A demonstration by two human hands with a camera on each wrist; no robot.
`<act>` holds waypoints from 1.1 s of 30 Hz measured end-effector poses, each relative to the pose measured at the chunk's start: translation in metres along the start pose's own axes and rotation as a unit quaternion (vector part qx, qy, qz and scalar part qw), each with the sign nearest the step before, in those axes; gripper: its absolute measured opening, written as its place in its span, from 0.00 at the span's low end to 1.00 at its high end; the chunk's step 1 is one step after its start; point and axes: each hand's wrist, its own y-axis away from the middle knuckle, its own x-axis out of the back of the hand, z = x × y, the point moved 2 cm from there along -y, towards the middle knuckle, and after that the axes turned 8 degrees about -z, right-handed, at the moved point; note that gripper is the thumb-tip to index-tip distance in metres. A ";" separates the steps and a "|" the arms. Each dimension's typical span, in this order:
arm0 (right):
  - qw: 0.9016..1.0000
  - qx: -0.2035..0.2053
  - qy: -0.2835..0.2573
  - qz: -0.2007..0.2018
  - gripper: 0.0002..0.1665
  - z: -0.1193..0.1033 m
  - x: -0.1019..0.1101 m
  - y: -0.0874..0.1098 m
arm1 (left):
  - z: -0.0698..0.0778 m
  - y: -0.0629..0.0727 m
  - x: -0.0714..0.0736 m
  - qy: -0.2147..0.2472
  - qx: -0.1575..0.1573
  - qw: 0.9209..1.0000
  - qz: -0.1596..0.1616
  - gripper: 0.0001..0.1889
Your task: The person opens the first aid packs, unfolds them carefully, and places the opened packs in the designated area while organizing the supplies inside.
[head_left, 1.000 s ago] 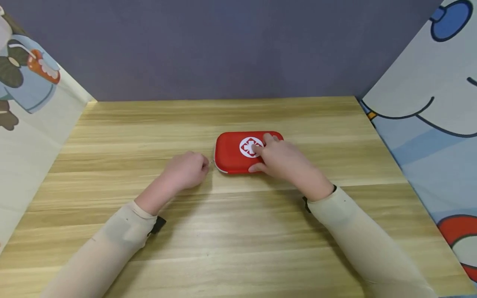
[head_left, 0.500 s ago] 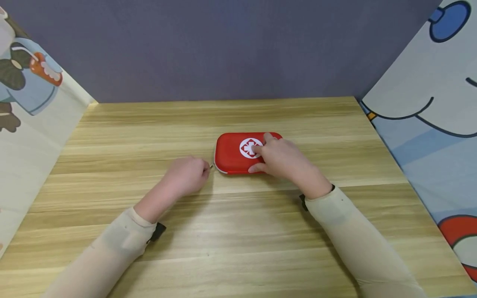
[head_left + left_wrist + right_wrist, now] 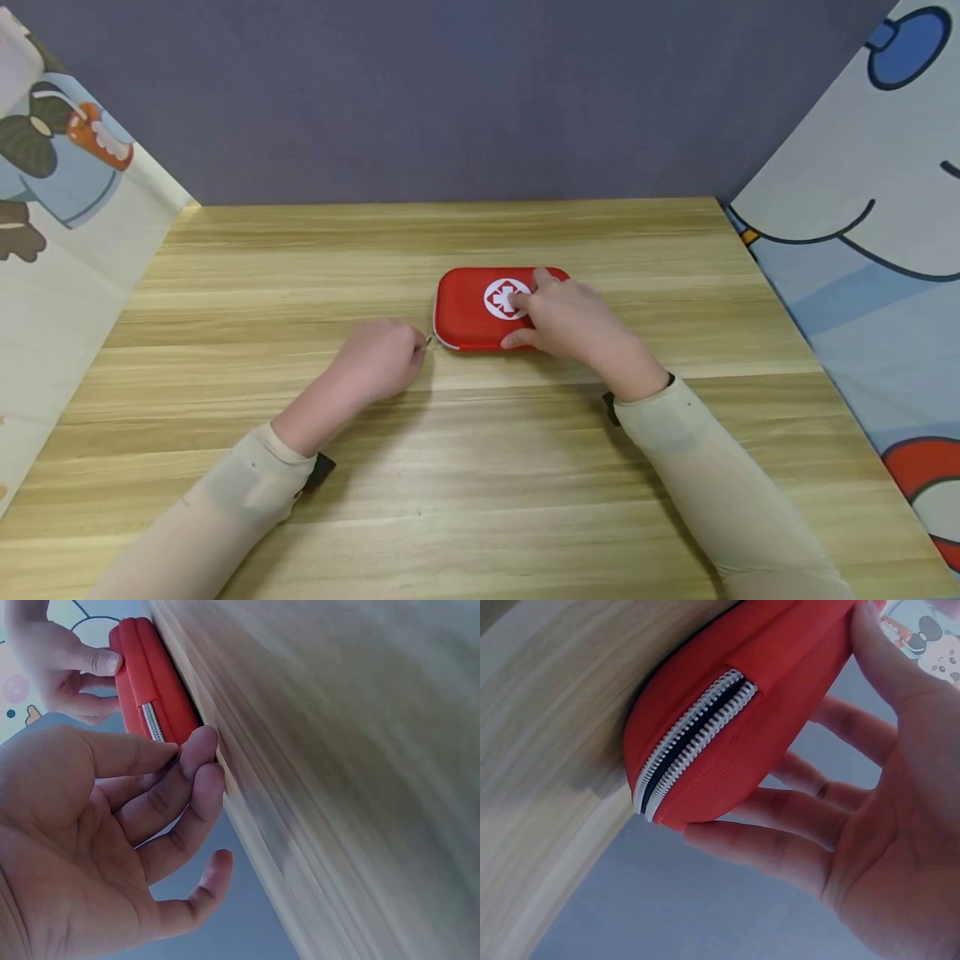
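A red first-aid case with a white cross emblem lies flat on the wooden table. At its left end, my left hand pinches the small zipper pull between thumb and forefinger, near the front corner. In the left wrist view, those fingertips hide most of the pull, and light zipper teeth run up to them. My right hand grips the right part of the case, thumb on the near side and fingers over the top. At that end, the zipper teeth stand apart with a dark gap.
The wooden tabletop extends around the case. A grey-blue wall rises behind it. Cartoon-printed panels stand along the left and right sides.
My left hand has shifted slightly toward me, then a little to the right, with the zipper pull in its pinch. The right hand and the case have stayed nearly still.
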 end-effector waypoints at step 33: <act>0.999 0.020 0.011 0.029 0.36 -0.003 -0.003 0.005 | 0.028 0.000 -0.003 0.053 -0.097 0.992 -0.058 0.20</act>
